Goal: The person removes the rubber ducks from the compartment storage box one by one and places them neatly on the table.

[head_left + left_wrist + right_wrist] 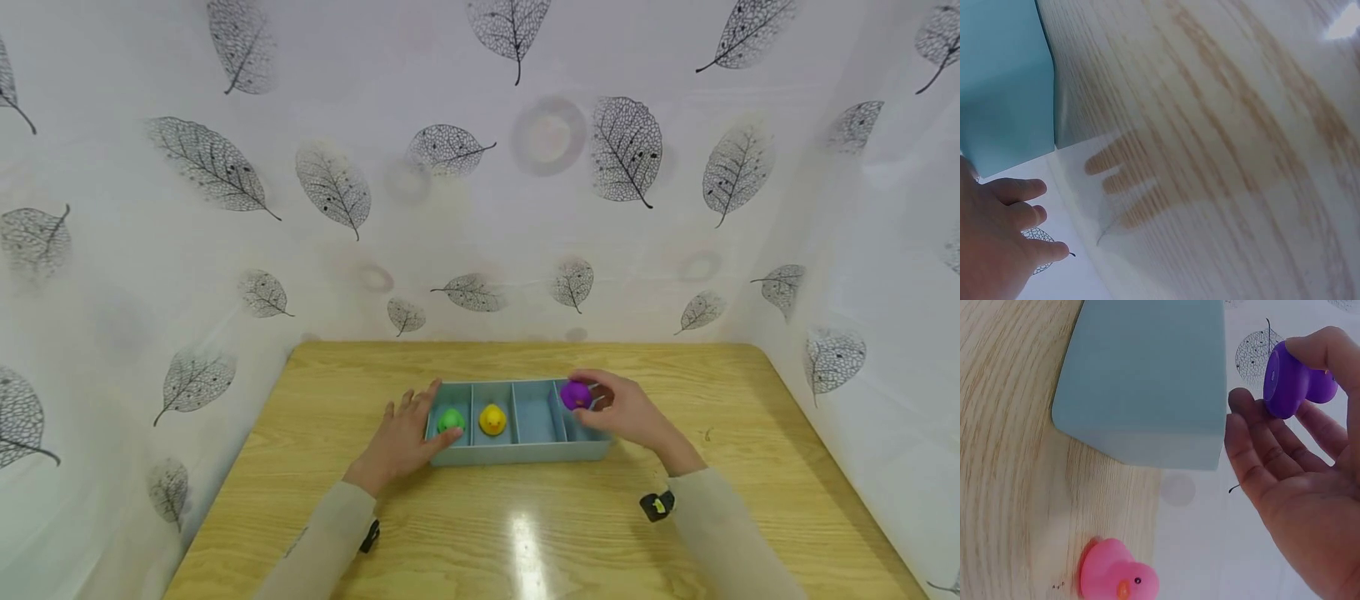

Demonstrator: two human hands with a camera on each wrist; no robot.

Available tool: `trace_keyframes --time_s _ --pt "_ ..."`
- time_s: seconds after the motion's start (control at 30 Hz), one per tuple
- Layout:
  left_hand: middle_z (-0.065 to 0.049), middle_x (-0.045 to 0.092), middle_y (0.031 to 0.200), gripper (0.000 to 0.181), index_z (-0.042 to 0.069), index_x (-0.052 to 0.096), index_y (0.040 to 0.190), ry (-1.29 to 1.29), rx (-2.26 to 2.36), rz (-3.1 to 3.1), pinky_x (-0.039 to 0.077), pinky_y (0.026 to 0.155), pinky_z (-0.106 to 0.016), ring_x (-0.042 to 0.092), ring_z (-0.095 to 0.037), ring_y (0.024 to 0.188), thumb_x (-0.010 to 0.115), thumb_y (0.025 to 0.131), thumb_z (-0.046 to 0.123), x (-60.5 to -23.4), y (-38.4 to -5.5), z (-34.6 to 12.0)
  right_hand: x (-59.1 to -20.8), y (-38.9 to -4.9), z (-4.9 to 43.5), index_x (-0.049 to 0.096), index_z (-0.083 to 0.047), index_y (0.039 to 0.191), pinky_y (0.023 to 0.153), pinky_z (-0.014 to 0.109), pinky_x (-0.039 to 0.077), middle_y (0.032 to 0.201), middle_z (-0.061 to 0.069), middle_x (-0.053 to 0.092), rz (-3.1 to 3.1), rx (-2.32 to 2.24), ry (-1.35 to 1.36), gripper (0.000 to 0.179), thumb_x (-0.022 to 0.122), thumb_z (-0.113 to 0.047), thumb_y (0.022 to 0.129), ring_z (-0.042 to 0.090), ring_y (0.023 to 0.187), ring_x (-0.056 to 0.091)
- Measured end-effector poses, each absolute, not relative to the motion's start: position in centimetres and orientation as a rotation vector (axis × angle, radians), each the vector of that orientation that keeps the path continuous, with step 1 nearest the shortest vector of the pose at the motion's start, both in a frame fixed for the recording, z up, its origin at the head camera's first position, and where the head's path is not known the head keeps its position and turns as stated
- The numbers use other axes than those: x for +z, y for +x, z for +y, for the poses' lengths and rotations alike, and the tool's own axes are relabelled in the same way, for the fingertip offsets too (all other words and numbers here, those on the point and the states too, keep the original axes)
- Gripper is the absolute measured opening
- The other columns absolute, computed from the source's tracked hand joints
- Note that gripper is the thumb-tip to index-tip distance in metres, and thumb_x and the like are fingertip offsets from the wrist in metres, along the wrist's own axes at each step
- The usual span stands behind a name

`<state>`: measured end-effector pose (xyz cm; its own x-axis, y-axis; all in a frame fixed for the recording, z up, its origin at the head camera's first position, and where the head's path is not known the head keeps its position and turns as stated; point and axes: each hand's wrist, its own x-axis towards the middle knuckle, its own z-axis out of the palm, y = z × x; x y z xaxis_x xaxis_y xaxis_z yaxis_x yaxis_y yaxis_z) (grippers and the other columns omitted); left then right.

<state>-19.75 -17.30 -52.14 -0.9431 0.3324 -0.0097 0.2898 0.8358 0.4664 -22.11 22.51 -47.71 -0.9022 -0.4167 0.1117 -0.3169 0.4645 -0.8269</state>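
Note:
A pale blue box with a row of compartments stands on the table. A green rubber duck sits in its leftmost compartment and a yellow rubber duck in the one beside it. My left hand lies at the box's left end, fingers spread, the thumb reaching over the front wall near the green duck. Between thumb and fingers, my right hand pinches a purple rubber duck above the rightmost compartment. That duck appears tilted in the right wrist view. The compartment left of it holds nothing.
A pink rubber duck sits on the table near the box's right end; it cannot be seen in the head view. White leaf-patterned curtains enclose the wooden table at the back and both sides.

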Motion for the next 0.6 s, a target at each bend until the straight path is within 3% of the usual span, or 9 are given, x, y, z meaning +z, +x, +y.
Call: trace_keyframes --time_s 0.2,0.37,0.6 --pt "-0.016 0.031 0.172 0.096 0.017 0.012 0.172 0.5 0.707 2.93 0.013 0.124 -0.077 0.025 -0.052 0.158 0.053 0.101 0.068 -52.3 -19.8 -17.3 -47.8 -21.9 24.2 0.062 0.001 0.141 0.084 0.023 0.061 0.124 0.022 0.071 2.628 -1.46 -0.624 0.057 0.083 -0.008 0.088 0.023 0.102 0.072" --pt "-0.017 0.032 0.172 0.096 0.016 0.013 0.171 0.508 0.706 2.932 0.014 0.123 -0.078 0.025 -0.053 0.157 0.052 0.102 0.068 -52.3 -19.8 -17.3 -47.8 -21.6 26.0 0.062 0.0 0.142 0.08 0.024 0.061 0.123 0.022 0.071 2.663 -1.443 -0.56 0.056 0.081 -0.006 0.09 0.017 0.096 0.072" --pt "-0.019 0.034 0.171 0.096 0.016 0.012 0.171 0.512 0.721 2.931 0.014 0.124 -0.077 0.026 -0.053 0.157 0.053 0.101 0.068 -52.3 -19.8 -17.4 -47.5 -21.2 28.3 0.061 -0.003 0.144 0.076 0.025 0.06 0.123 0.023 0.07 2.695 -1.409 -0.495 0.056 0.079 -0.008 0.091 0.019 0.093 0.071"
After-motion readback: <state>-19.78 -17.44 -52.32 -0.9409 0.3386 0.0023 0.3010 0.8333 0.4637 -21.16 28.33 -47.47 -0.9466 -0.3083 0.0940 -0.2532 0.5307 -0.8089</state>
